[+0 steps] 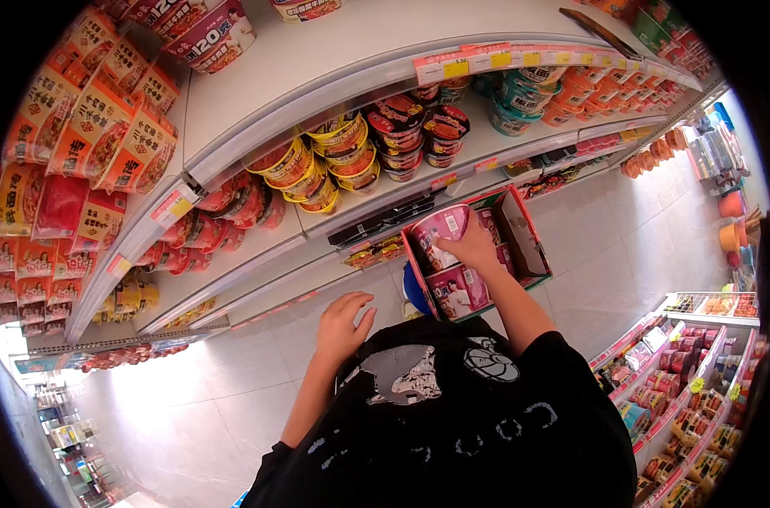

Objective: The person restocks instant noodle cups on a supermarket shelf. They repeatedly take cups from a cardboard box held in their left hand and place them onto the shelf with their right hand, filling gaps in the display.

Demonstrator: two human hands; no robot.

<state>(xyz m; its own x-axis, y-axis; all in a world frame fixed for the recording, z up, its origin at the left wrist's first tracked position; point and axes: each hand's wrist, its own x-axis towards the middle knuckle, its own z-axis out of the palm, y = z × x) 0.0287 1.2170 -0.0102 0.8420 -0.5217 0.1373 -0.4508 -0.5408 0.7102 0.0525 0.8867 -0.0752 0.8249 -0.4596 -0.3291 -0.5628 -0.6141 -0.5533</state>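
My right hand (477,246) grips the rim and side of a pink-and-white instant noodle bucket (432,242), which is tilted at the top of an open cardboard carton (530,235). More pink instant noodle buckets (456,295) stand in the carton, beneath and beside the held one. Bare brown cardboard shows along the carton's right side. My left hand (344,325) hovers with fingers apart and holds nothing, left of the carton and in front of the lower shelves. The underside of the held bucket and some of my right fingers are hidden.
A white top shelf (334,66) carries purple noodle buckets (210,38). Below it are stacked yellow noodle bowls (347,152), black-and-red bowls (394,133) and teal bowls (518,105). Orange noodle buckets (115,127) crowd the left. A blue object (415,289) sits partly behind the carton; another stocked shelf (671,394) stands right.
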